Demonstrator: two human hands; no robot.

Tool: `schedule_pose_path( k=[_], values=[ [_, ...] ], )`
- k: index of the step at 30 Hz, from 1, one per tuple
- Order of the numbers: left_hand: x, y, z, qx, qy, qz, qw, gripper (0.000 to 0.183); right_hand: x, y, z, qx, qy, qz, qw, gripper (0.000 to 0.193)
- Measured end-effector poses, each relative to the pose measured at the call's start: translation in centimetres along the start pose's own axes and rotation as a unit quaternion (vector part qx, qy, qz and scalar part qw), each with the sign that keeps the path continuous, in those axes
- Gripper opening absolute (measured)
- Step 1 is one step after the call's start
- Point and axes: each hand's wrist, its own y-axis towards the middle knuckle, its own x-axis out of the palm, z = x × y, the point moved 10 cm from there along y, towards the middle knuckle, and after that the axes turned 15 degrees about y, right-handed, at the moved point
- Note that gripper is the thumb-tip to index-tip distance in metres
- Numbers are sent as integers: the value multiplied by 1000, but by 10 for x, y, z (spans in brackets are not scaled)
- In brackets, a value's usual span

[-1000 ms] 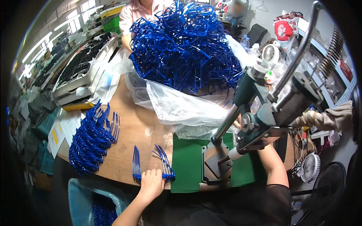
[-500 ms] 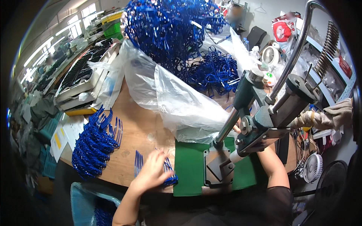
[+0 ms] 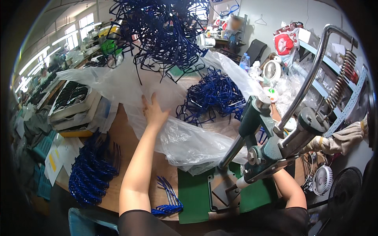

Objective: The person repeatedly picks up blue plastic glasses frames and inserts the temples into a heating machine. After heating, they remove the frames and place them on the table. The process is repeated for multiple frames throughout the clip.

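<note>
My left hand [image 3: 155,115] reaches forward with its fingers spread, against a clear plastic sheet or bag [image 3: 193,142]. Above it hangs a big tangle of shiny blue strips [image 3: 161,33]; what holds it up cannot be made out. Another blue heap [image 3: 214,94] lies on the table beyond the plastic. My right forearm [image 3: 288,189] passes behind a green hand-lever press [image 3: 271,155], which hides the right hand. Near my left elbow lies a small row of blue strips [image 3: 168,202]. A larger layered pile of them [image 3: 91,173] sits at the left.
The press stands on a green mat [image 3: 193,194]. Trays of black pieces [image 3: 73,106] are stacked at the left, with papers [image 3: 59,157] nearby. A blue basket [image 3: 84,222] is below the table edge. Small white fans [image 3: 322,180] and a shelf [image 3: 334,118] stand at the right.
My left hand has left the small row of blue strips and stretched forward to the plastic. The hanging tangle has shifted up and left and loosened, and the plastic has spread left.
</note>
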Motion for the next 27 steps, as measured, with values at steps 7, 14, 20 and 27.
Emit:
schedule_pose_path(
  k=[7,14,20,27],
  values=[
    [83,-71,4,74,-32,-245,966,94,-70,-14,9,40,9,36,998,68],
    [117,-95,-24,79,-13,-269,960,85,-138,60,5,23,-102,232,967,74],
    [115,-116,-13,119,8,-278,953,69,-162,118,0,46,-193,368,909,79],
    [102,-118,-11,117,26,-268,956,63,-197,129,-40,39,-202,455,866,85]
  ],
)
